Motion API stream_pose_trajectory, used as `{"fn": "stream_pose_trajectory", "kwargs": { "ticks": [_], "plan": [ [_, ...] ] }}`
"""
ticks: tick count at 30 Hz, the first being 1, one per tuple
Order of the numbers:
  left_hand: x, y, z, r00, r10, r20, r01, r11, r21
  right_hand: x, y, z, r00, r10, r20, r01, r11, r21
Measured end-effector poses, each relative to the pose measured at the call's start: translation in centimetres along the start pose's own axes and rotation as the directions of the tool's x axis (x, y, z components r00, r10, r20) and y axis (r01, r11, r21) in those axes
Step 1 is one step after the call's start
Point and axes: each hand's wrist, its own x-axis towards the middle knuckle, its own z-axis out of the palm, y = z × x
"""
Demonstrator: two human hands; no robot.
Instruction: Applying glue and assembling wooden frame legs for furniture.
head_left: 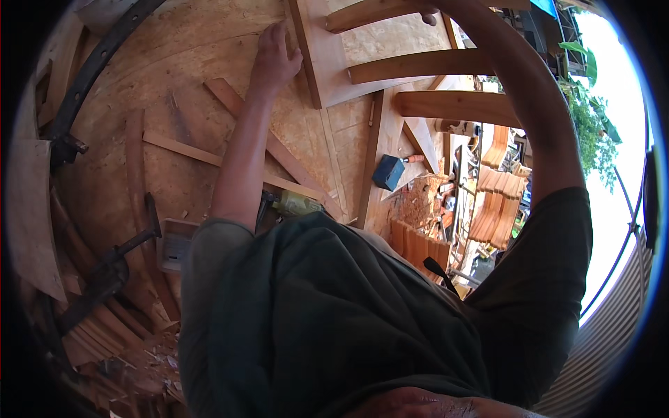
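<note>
A wooden frame (310, 52) with several curved slats (425, 64) lies on a large plywood surface. My left hand (274, 59) is beside the frame's left board, fingers stretched forward and thumb apart, with nothing visible in it. My right arm reaches over the slats from the right. At the top edge, my right hand (430, 15) is mostly cut off; its curled fingertips show at the farthest visible slat (373, 14), closed around it. Beyond the frame's near end, a dark blue block-headed mallet (389, 172) with an orange handle rests on a board.
Loose wooden strips (185, 148) cross the plywood near my left forearm. A yellow-green tool (298, 203) is partly hidden by my shirt. Metal clamps (104, 268) and a pale tray (176, 244) are at left. Stacked curved wood pieces (491, 216) and shavings (418, 198) lie at right.
</note>
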Motion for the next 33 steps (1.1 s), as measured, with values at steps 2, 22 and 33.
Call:
{"fn": "stream_pose_trajectory", "kwargs": {
  "ticks": [2, 22, 33],
  "plan": [
    [0.4, -0.5, 0.2, 1.0, -0.012, -0.002, 0.012, 1.0, 0.012, 2.0, -0.4, 0.9, 0.682, 0.304, 0.665, -0.242, 0.952, -0.187],
    [0.0, -0.1, -0.2, 1.0, 0.004, 0.023, -0.004, 0.999, 0.032, -3.4, 3.9, -20.1, 0.464, 0.5, 0.731, -0.613, 0.777, -0.143],
    [0.0, -0.3, -0.3, 0.999, 0.029, 0.026, -0.03, 0.998, 0.059, -6.1, 3.9, -18.2, 0.643, 0.539, 0.544, -0.75, 0.586, 0.307]
  ]
}}
